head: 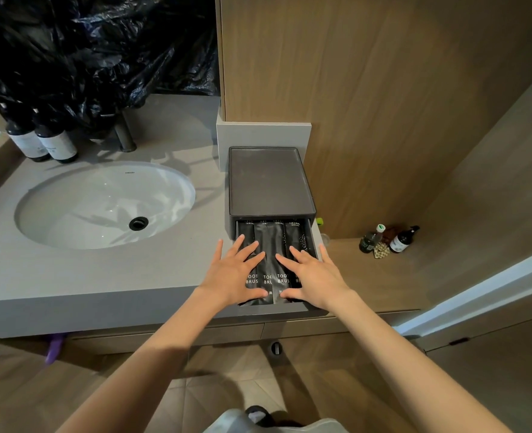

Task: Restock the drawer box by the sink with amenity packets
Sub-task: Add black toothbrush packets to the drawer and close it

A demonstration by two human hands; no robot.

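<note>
at the far left two dark bottles (44, 142) are seen on the counter (86, 276), behind the sink (102, 204). just right of the sink the box (269, 179) stands at the counter's end, against the wood wall. its drawer (311, 242) is pulled out toward the person. the drawer is filled across its width with dark packets (271, 245), laid lengthwise side by side, and part of a toothbrush label can be read on several. no packets are seen loose on the counter or carried in either hand. from this the restocking is judged nearly finished: the packets are in, and what is left appears to be flattening them and sliding the drawer shut. whether more layers lie beneath cannot be told.

the left hand (232, 273) is laid flat on the left packets, fingers straight and spread, with nothing grasped. its little finger reaches past the drawer's left edge. the right hand (314, 273) is laid likewise on the right packets, fingers splayed and released, its little finger by the right wall. the thumbs are pointed toward each other on the middle packets, near the drawer front. further right, small bottles (386, 240) are seen on a lower wood ledge, well apart from the box.
</note>
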